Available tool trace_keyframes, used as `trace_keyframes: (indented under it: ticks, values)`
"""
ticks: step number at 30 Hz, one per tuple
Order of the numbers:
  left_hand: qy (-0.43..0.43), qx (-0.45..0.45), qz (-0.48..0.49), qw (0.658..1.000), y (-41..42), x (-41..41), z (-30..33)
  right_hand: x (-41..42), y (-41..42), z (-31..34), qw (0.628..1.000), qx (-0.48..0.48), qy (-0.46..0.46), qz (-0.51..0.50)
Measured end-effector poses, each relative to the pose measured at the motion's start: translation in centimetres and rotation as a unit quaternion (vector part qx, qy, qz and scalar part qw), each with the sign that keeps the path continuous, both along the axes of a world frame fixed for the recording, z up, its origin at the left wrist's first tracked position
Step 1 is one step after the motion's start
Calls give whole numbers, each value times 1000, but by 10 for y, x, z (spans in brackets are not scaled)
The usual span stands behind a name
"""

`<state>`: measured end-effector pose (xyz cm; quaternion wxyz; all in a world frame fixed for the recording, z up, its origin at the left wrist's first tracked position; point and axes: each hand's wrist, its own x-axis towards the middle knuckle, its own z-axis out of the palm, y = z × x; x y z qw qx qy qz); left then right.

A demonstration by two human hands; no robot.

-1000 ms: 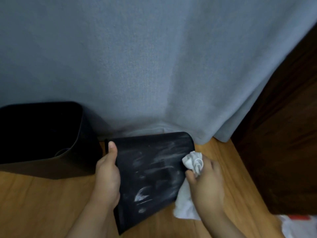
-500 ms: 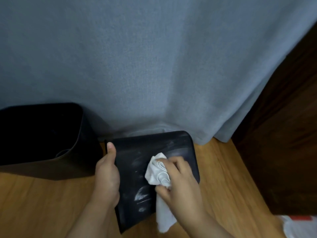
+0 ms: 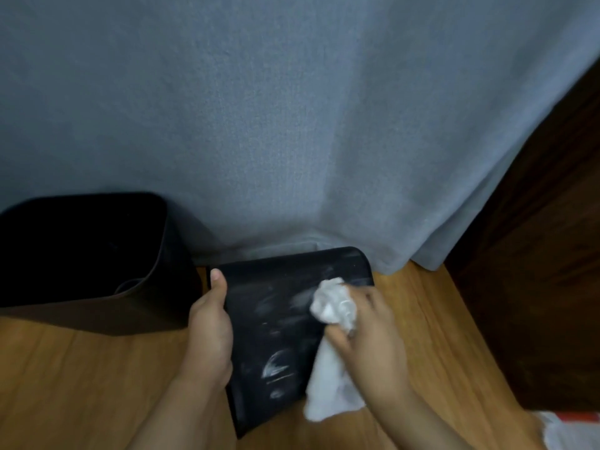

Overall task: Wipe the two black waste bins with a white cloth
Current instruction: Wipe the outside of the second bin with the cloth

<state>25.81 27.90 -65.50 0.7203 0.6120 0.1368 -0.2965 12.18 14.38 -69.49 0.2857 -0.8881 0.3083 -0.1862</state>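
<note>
Two hands enter from the bottom edge of the frame, forearms angled up toward the centre. Left hand [image 3: 209, 332] grips the left edge of the nearer black bin [image 3: 279, 323]: thumb extended upward along the top face near the upper-left corner, remaining fingers wrapped under the edge and out of sight. Right hand [image 3: 370, 336] is curled round a bunched white cloth [image 3: 334, 306], holding the wad against the bin's upper right area; knuckles face the camera, slightly blurred. A loose tail of the cloth hangs below the hand, over the bin's right edge and down onto the wooden floor [image 3: 81, 384].

Nearer black bin: lower centre of the frame, lying tilted with one broad side facing up, its far end close to the hem of the grey curtain [image 3: 292, 125]. Surface is matte black with pale dusty smears; the clearest is a white arc-shaped mark in the lower middle, with fainter streaks just left of the cloth.

Second black bin [image 3: 84, 254]: left of the frame, upright, open mouth facing the camera, interior dark, detail not resolvable. It stands on the floor just left of the left hand, apart from the first bin.

Dark wooden furniture [image 3: 535, 271] fills the right side. White and red item [image 3: 571, 427] at the lower right corner, not identifiable.
</note>
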Motion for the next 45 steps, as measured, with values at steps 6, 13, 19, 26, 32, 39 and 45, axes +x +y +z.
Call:
trace_keyframes:
  ticks: [6, 13, 19, 26, 32, 39, 45]
  values:
    - [-11, -10, -28, 999, -2, 0, 6, -3, -21, -8, 990, 21, 32, -134]
    - [76, -129, -100, 984, 10, -12, 11, -4, -30, -9, 989, 50, 10, -141]
    - [90, -106, -145, 980, 3, -15, 12, 4, 5, 4, 998, 9, -10, -64]
    - [34, -58, -100, 993, -1, -12, 12, -4, -13, -5, 998, 15, 4, -57]
    - [3, -43, -87, 995, -6, -13, 12, 3, 16, 3, 1000, 9, -14, -13]
    - [-10, -48, -70, 996, -2, -12, 9, -16, -15, -14, 993, 13, 35, -111]
    - [0, -33, -49, 998, -3, -11, 4, -2, 27, -2, 997, 10, 0, 73]
